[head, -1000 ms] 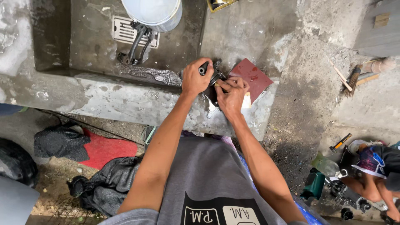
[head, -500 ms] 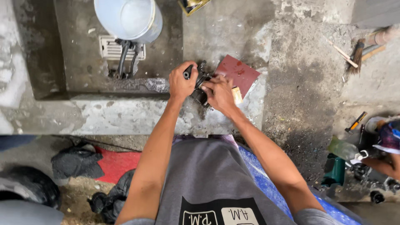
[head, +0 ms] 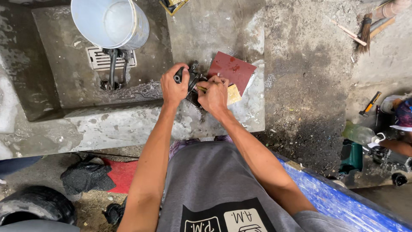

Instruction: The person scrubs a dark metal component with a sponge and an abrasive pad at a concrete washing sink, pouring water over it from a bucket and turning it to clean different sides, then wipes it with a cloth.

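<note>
My left hand [head: 173, 84] grips a small black metal engine part [head: 192, 81] and holds it down on the concrete ledge [head: 128, 124]. My right hand [head: 213, 94] presses a small yellowish tool [head: 201, 88] against that part; most of the tool is hidden under my fingers. A dark red sheet of sandpaper [head: 231, 70] lies just beyond my right hand, with a yellow sponge [head: 234, 94] beside it.
A white bucket [head: 109, 21] stands in the concrete basin over a drain grate [head: 98, 60]. A brush [head: 365, 28] lies on the ground at far right. Another person [head: 399, 129] sits at the right edge with tools and a green bottle [head: 359, 134]. Dark rags [head: 86, 177] lie below the ledge.
The view has shifted, so the ledge and hands sit lower and more central. Both hands stay on the black part, working it with small movements.
</note>
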